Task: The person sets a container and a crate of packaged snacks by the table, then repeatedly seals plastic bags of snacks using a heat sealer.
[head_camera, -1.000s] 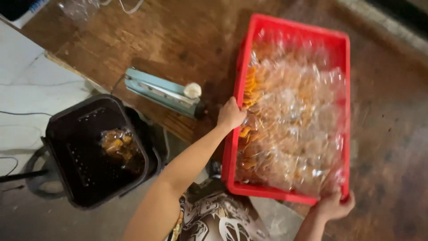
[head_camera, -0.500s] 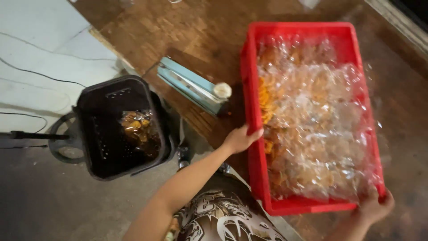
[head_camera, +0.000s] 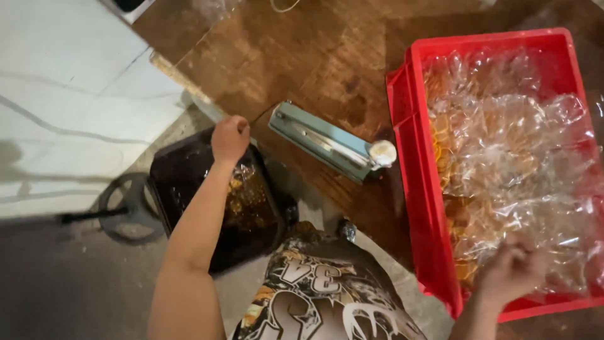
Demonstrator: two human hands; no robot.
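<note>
- The right hand (head_camera: 513,271) is blurred; it sits curled in the clear bags (head_camera: 516,157) near the red crate's (head_camera: 412,189) front edge, and I cannot tell whether it grips one.
- The left hand (head_camera: 229,138) is fisted above the black basket (head_camera: 182,182); anything inside the fist is hidden.
- The red crate on the worktop (head_camera: 302,56) is filled with clear bags of orange-brown snacks.
- The black basket holds brownish pieces, hard to make out.
</note>
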